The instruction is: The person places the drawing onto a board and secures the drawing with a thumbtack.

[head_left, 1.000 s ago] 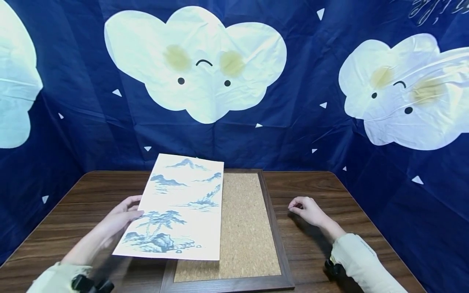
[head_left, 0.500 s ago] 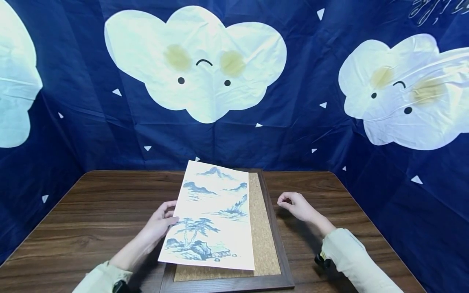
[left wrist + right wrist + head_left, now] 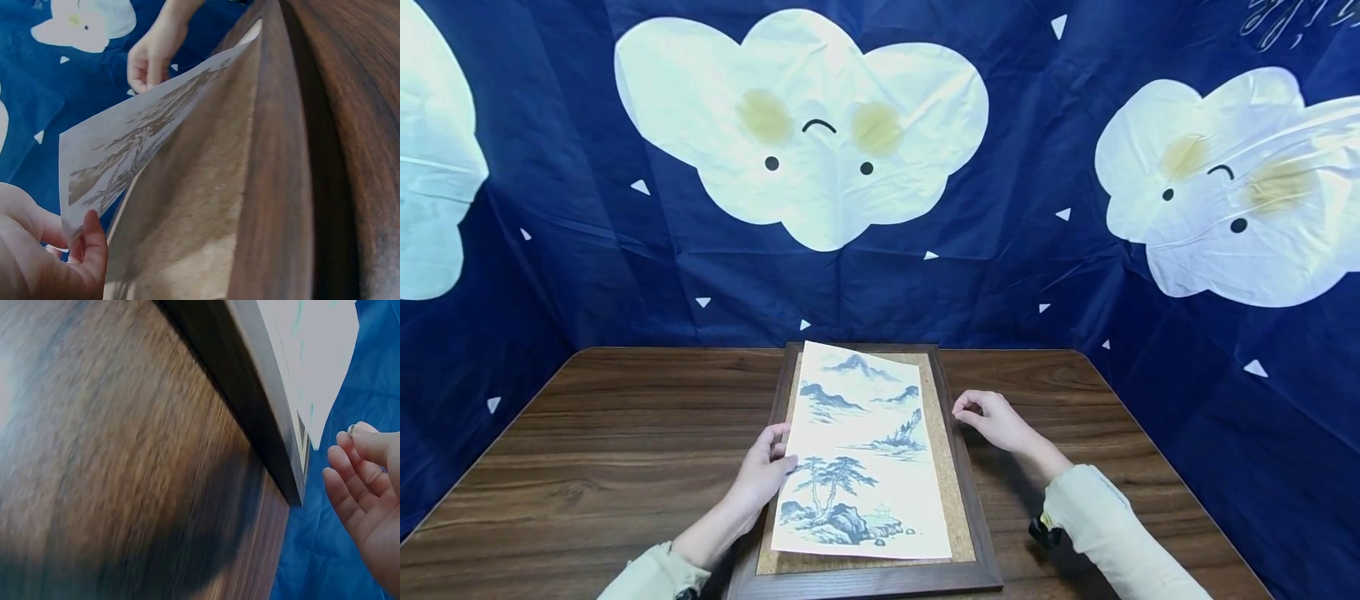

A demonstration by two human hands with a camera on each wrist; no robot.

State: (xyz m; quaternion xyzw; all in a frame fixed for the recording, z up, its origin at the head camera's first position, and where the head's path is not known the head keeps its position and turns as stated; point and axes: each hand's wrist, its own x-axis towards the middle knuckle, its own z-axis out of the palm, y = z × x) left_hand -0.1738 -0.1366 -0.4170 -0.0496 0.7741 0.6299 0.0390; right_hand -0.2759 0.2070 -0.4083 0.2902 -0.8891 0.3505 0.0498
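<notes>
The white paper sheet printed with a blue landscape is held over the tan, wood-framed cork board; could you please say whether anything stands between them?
Beyond the left hand pinching the sheet, nothing visible stands between it and the cork board; the left wrist view shows a gap beneath, though some cork is hidden.

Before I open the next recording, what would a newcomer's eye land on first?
Probably the big white cloud face, upside down, high in the middle of the blue backdrop. Then the blue landscape print, held at its left edge by the left hand over the framed cork board.
</notes>
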